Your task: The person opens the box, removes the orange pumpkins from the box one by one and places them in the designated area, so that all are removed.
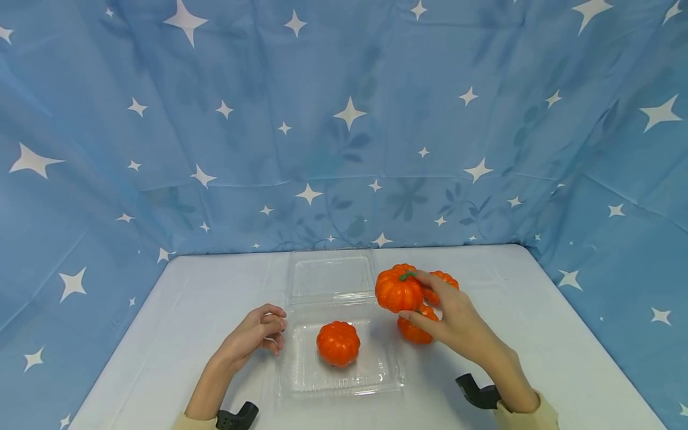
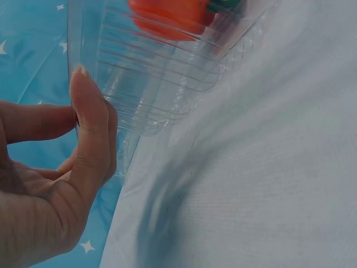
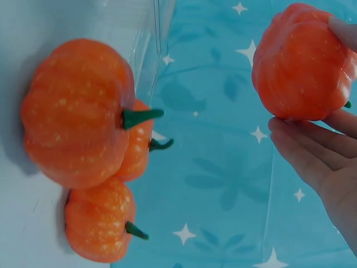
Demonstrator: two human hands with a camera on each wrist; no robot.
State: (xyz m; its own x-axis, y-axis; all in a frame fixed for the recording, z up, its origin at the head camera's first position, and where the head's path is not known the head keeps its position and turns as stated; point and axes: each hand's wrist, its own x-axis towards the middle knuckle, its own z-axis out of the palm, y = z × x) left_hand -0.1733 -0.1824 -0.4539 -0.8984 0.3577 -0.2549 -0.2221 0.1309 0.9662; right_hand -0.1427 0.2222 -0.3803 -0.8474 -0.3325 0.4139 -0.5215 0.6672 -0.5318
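My right hand [image 1: 457, 319] grips a small orange toy pumpkin [image 1: 396, 291] with a green stem, raised above the table to the right of a clear plastic container [image 1: 371, 382]. In the right wrist view, thumb and fingers lie on opposite sides of this pumpkin [image 3: 304, 64]. My left hand [image 1: 252, 335] is at the container's left side; in the left wrist view its thumb and a finger pinch the clear rim [image 2: 72, 50]. Inside the container sits another orange pumpkin [image 1: 338, 344]; its underside shows blurred through the plastic wall in the left wrist view.
Further orange pumpkins stand on the white table right of the container: a near one [image 1: 415, 329] and a far one [image 1: 445, 278], partly hidden by my right hand. The container's hinged lid [image 1: 333, 278] lies folded back. A blue star-patterned curtain [image 1: 344, 149] hangs behind.
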